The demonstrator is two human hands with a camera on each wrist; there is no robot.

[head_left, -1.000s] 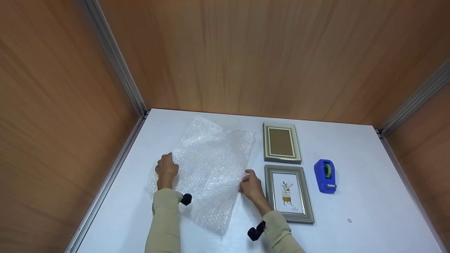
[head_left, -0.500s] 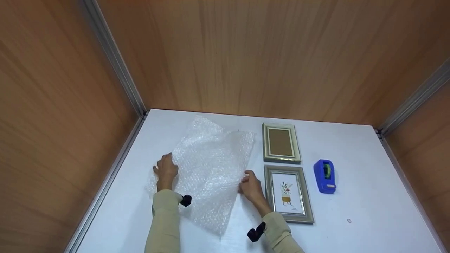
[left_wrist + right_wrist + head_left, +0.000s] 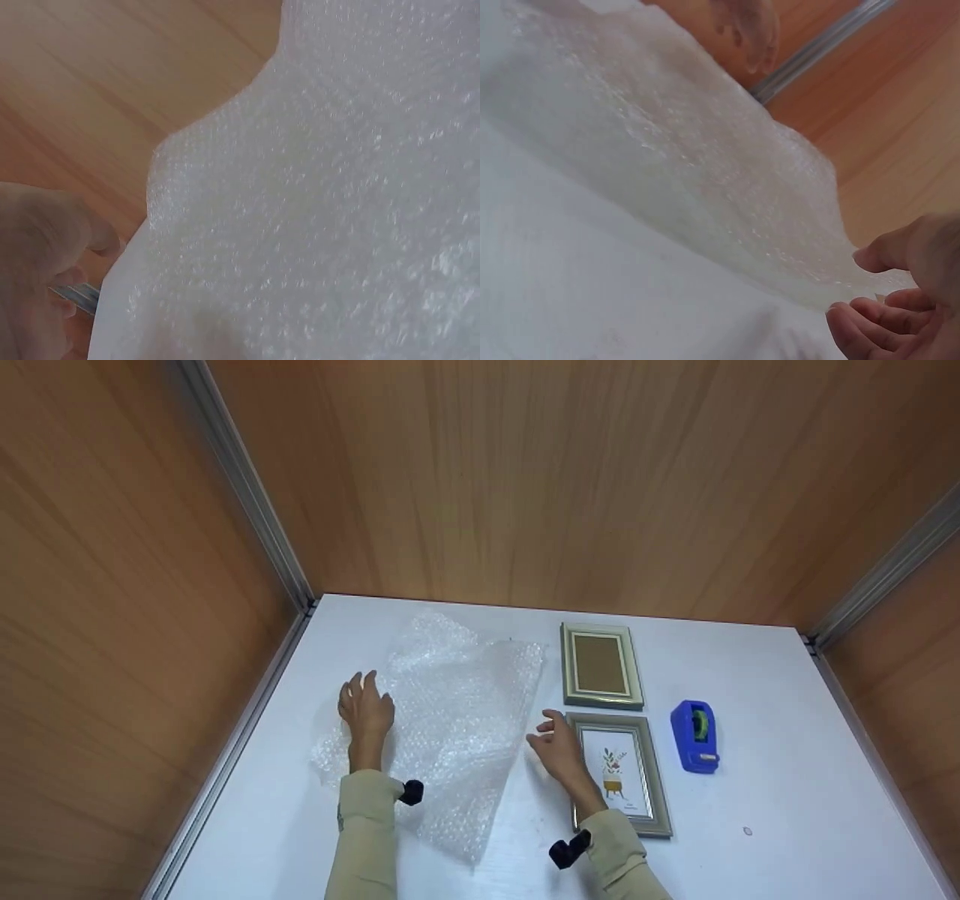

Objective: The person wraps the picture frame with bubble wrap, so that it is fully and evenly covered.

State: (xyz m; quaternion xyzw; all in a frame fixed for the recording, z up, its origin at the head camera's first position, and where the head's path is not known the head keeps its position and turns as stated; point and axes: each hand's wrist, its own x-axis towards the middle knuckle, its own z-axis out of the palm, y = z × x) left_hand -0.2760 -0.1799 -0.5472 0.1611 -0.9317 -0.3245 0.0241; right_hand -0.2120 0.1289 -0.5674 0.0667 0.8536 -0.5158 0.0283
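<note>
A sheet of clear bubble wrap [image 3: 457, 720] lies crumpled over the left half of the white table. My left hand [image 3: 366, 709] is over its left side, fingers spread and holding nothing. In the left wrist view the fingers stay apart from the bubble wrap [image 3: 315, 195]. Just off the sheet's right edge, my right hand [image 3: 557, 746] has loosely bent fingers with nothing between them. It overlaps the left border of the picture frame with a potted-plant print [image 3: 613, 772]. The right wrist view shows the thumb and fingers apart, near the sheet's edge.
Behind the print lies a second picture frame [image 3: 600, 666] with a brown centre. A blue tape dispenser [image 3: 694, 736] stands to their right. A small clear disc [image 3: 747, 831] lies nearer the front right. Wood-grain panels [image 3: 510, 487] rise at the back and both sides.
Both hands have let go of the bubble wrap's edges. The left hand has moved slightly right and away from me; the right hand has shifted right, toward the printed picture frame. The sheet stays put.
</note>
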